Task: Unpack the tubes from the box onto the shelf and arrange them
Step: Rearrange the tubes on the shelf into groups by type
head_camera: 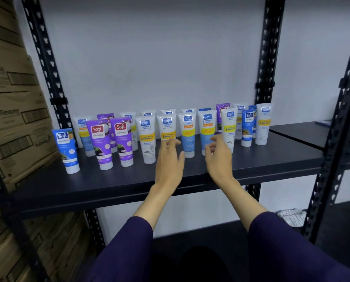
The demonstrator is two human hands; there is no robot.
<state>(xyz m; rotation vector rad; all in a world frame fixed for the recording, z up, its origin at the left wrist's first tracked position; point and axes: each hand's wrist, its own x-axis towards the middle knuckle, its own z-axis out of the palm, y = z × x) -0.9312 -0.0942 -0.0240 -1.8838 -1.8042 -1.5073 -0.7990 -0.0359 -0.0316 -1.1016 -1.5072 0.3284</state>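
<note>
Several tubes stand cap-down in two rough rows on the dark shelf [113, 186]. From the left come a blue tube [66, 150], two purple tubes [101, 144] [123, 142], then white and yellow tubes [148, 137] and white and blue ones [188, 135]. My left hand [170, 159] hovers just in front of a white and yellow tube [167, 127], fingers loosely curled, holding nothing. My right hand [218, 155] hovers between a white and blue tube [207, 129] and a white tube [229, 127], fingers loosely bent, empty. No unpacking box is in view.
Stacked cardboard cartons [17, 110] fill the left side. Black perforated uprights [48, 64] [268, 53] frame the shelf. A second dark shelf [304, 133] adjoins on the right. A striped cloth [292, 216] lies on a lower level.
</note>
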